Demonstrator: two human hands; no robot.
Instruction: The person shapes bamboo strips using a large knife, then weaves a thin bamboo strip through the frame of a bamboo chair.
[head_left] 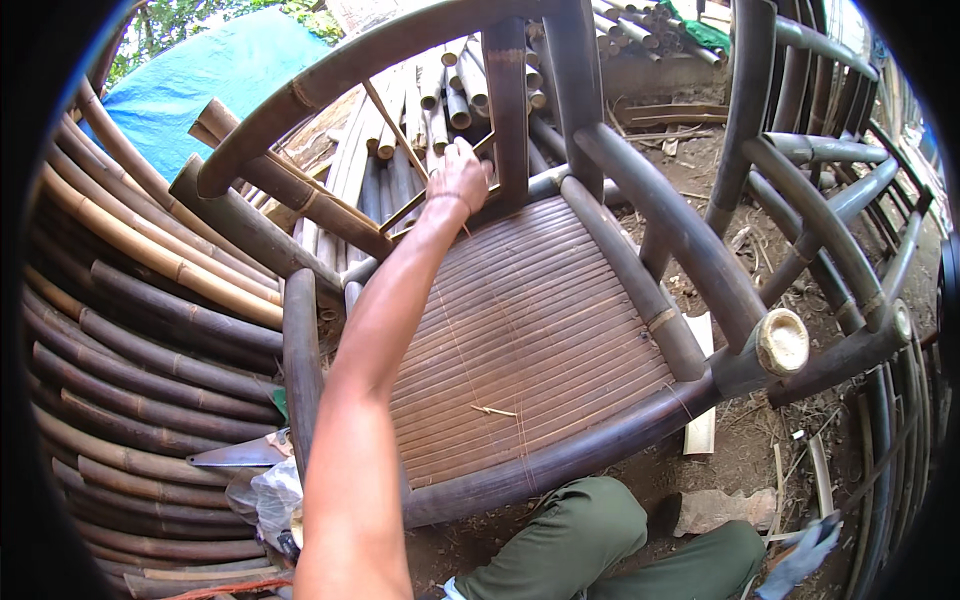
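Observation:
My left hand (460,178), with a dark band at its wrist, reaches over a bamboo chair seat (530,330). Its fingers are closed where thin bamboo strips (397,125) cross an opening in the chair's curved back frame (350,65); they seem to grip a strip, though the fingertips are partly hidden. Dark round poles frame the slatted seat, and a short pale splinter (494,410) lies on it with fine loose fibres. My right hand does not show clearly.
Curved bamboo poles (150,345) are stacked at left, with a handsaw (240,452) and a clear plastic bag (275,500) beside them. Another bamboo chair frame (820,200) stands at right. Cut poles (470,85) and a blue tarp (210,85) lie behind. My green-trousered knees (570,530) are in front.

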